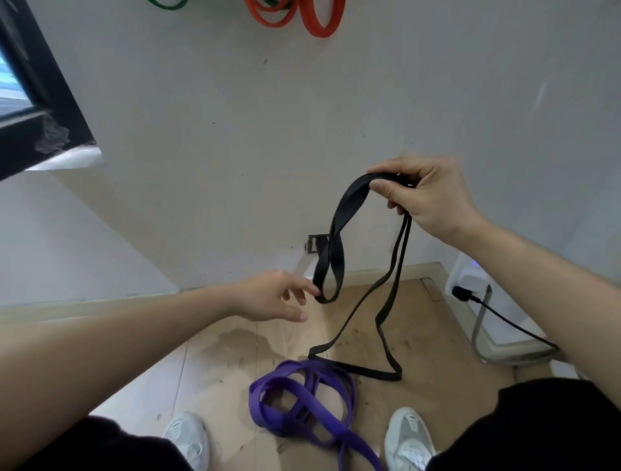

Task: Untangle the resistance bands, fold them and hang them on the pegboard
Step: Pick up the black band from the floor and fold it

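My right hand (425, 198) pinches the top of a black resistance band (336, 235) between thumb and fingers, holding it up in front of the wall. One short loop of the band hangs down to my left hand (279, 297), whose fingertips touch the loop's bottom with fingers spread. Two longer strands drop from my right hand to the floor, ending in a flat loop. A purple resistance band (302, 400) lies tangled on the wooden floor between my feet. Orange bands (295, 16) and a green band (166, 3) hang on the wall at the top edge.
A white wall stands straight ahead, with a dark window frame (37, 101) at upper left. A white device (477, 285) with a black plugged-in cable (504, 319) sits on the floor at right. My white shoes (408, 440) stand either side of the purple band.
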